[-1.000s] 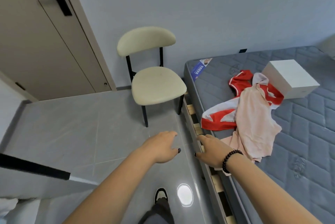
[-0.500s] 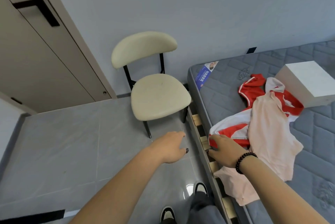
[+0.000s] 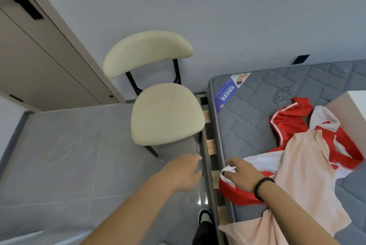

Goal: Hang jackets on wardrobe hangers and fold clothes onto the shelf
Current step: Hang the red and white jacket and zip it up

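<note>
Right at the near edge of the mattress (image 3: 257, 125) lies the red and white jacket (image 3: 287, 123), crumpled, with a pale pink garment (image 3: 305, 167) draped over its middle and trailing off the bed's side. The right hand (image 3: 243, 175) rests on the jacket's near white hem, fingers curled into the cloth; it looks like a pinch on that edge, though the fingertips are partly hidden by the fold, so how firm the hold is I cannot say. The left hand (image 3: 182, 171) hangs above the floor beside the bed frame, fingers relaxed and holding nothing.

Both garments look light, soft and limp, so they will sag and bunch wherever they are lifted. The jacket's fabric seems smooth and a little slippery, and the pink piece lying on it will probably slide or come along if the jacket is pulled from the hem. A better hold for hanging would be at the collar or shoulders, which lie farther in, near the white box (image 3: 354, 104). Peeling the pink garment away first would keep the two from tangling.

A cream chair (image 3: 166, 114) stands just beside the bed, and the wardrobe door (image 3: 39, 62) is well apart to the left.
</note>
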